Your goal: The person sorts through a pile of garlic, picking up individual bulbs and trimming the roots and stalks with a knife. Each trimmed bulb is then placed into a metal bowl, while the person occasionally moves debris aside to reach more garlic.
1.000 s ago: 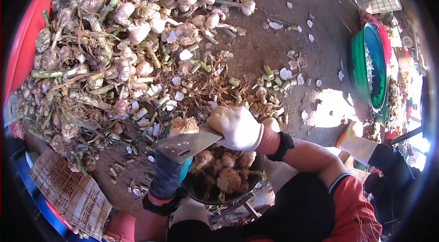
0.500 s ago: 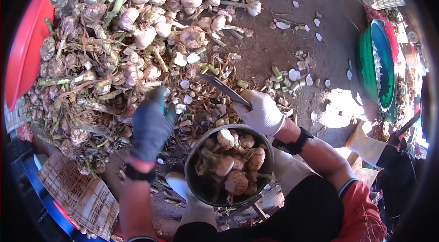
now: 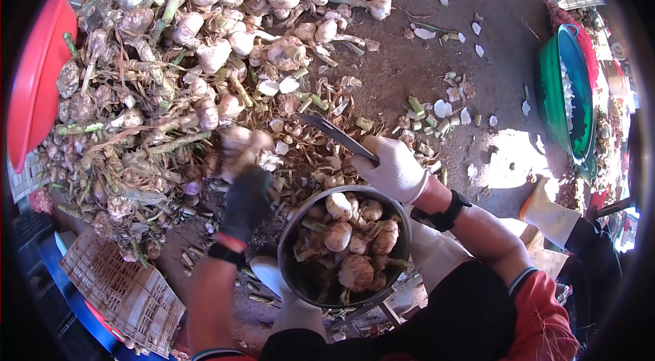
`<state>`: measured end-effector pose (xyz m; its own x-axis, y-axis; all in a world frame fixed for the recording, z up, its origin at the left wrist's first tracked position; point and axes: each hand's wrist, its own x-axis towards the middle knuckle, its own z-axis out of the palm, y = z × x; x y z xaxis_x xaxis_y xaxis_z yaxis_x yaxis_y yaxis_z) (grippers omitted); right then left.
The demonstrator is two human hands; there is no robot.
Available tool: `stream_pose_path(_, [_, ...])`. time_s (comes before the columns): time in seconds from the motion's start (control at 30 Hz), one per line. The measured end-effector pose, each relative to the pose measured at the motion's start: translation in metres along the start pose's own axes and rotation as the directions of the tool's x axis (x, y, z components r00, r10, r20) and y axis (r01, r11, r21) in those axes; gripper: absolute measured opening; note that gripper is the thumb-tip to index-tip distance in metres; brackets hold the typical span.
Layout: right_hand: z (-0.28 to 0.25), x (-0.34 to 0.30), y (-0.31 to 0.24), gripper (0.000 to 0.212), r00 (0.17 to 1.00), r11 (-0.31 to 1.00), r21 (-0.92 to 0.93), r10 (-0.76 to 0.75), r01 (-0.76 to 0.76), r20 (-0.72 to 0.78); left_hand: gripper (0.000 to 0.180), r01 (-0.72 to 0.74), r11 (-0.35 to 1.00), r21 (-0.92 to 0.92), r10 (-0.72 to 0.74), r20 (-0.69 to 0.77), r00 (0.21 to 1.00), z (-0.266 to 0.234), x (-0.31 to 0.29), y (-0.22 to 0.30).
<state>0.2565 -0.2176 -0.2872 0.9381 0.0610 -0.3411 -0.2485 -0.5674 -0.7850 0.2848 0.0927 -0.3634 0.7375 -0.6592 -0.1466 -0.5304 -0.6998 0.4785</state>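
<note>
2 gloved hands are seen above a littered floor (image 3: pixel 402 54), each with its own load. By the left hand (image 3: pixel 247 198), in a dark glove, blurred garlic (image 3: pixel 239 151) appears to be held at the edge of the heap (image 3: pixel 213 55); the same blur is shared by both, so the grip is judged to be closed on it, though the fingers themselves cannot be made out. By the right hand (image 3: pixel 396 170), in a white glove, the handle of a knife (image 3: pixel 338 134) is tightly enclosed, with the blade pointed away from the body and to the left, apart from the garlic.

Between the legs (image 3: pixel 438 252) a round bowl (image 3: pixel 310 284) is placed, part filled with bulbs (image 3: pixel 356 272). To the right of the heap, cut stem pieces (image 3: pixel 415 105) and pale skins (image 3: pixel 442 109) are scattered.

The step in hand is judged to be the picking up of garlic for trimming, with the cut not yet made. For the next move, the garlic would need to be brought across to the blade, with its stem presented to the edge and the gloved fingers held clear.
</note>
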Motion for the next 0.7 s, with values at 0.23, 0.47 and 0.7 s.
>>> stream_pose_path(0.23, [-0.002, -0.004, -0.01, 0.021, 1.0, 1.0, 0.011, -0.02, 0.02, 0.012, 0.025, -0.03, 0.99, 0.141, 0.009, 0.145, 0.989, -0.066, -0.043, 0.046])
stream_pose_path(0.47, [0.01, 0.002, -0.014, 0.022, 0.997, 0.998, 0.011, -0.061, 0.061, 0.04, 0.021, 0.316, 0.919, 0.238, -0.239, -0.302, 0.923, -0.083, -0.024, 0.039])
stream_pose_path(0.7, [0.007, -0.001, -0.016, 0.023, 0.999, 0.997, 0.061, -0.039, 0.037, 0.027, 0.032, 0.532, 0.649, 0.544, -0.608, -0.05, 0.793, -0.113, 0.04, 0.016])
